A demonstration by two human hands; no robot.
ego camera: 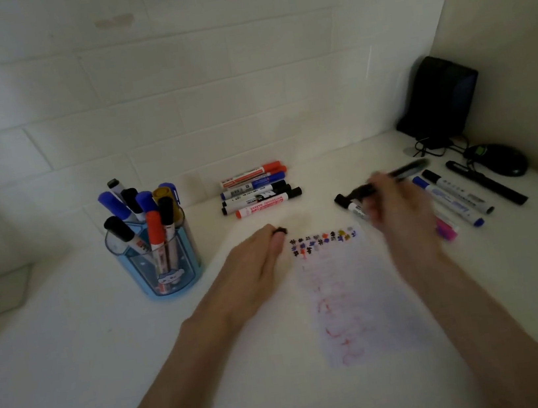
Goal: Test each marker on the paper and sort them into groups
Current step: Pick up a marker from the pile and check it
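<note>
right hand (397, 217): you're gripping a dark marker (401, 173), fingers curled round it, everything pretty motion-blurred

marker vs grip: the barrel is sticking out of your fist toward 2 o'clock, and the rest is hiding behind your knuckles

left hand (254, 257): you're pinching a small black cap (280, 231) at your fingertips, with the cap poking out at 1 o'clock from the hand

paper (360, 294): it's lying between your two hands, with test scribbles (324, 239) running along its top edge

marker vs paper: it's hanging at about 1 o'clock from the scribbles; can't tell if it's touching anything

middle pile (260, 198): it's lying at 12 o'clock from your left hand, well apart

right row (450, 197): it's lying just beside your right hand at 3 o'clock

pen cup (169, 269): it's standing at 9 o'clock from your left hand, holding upright markers
</note>
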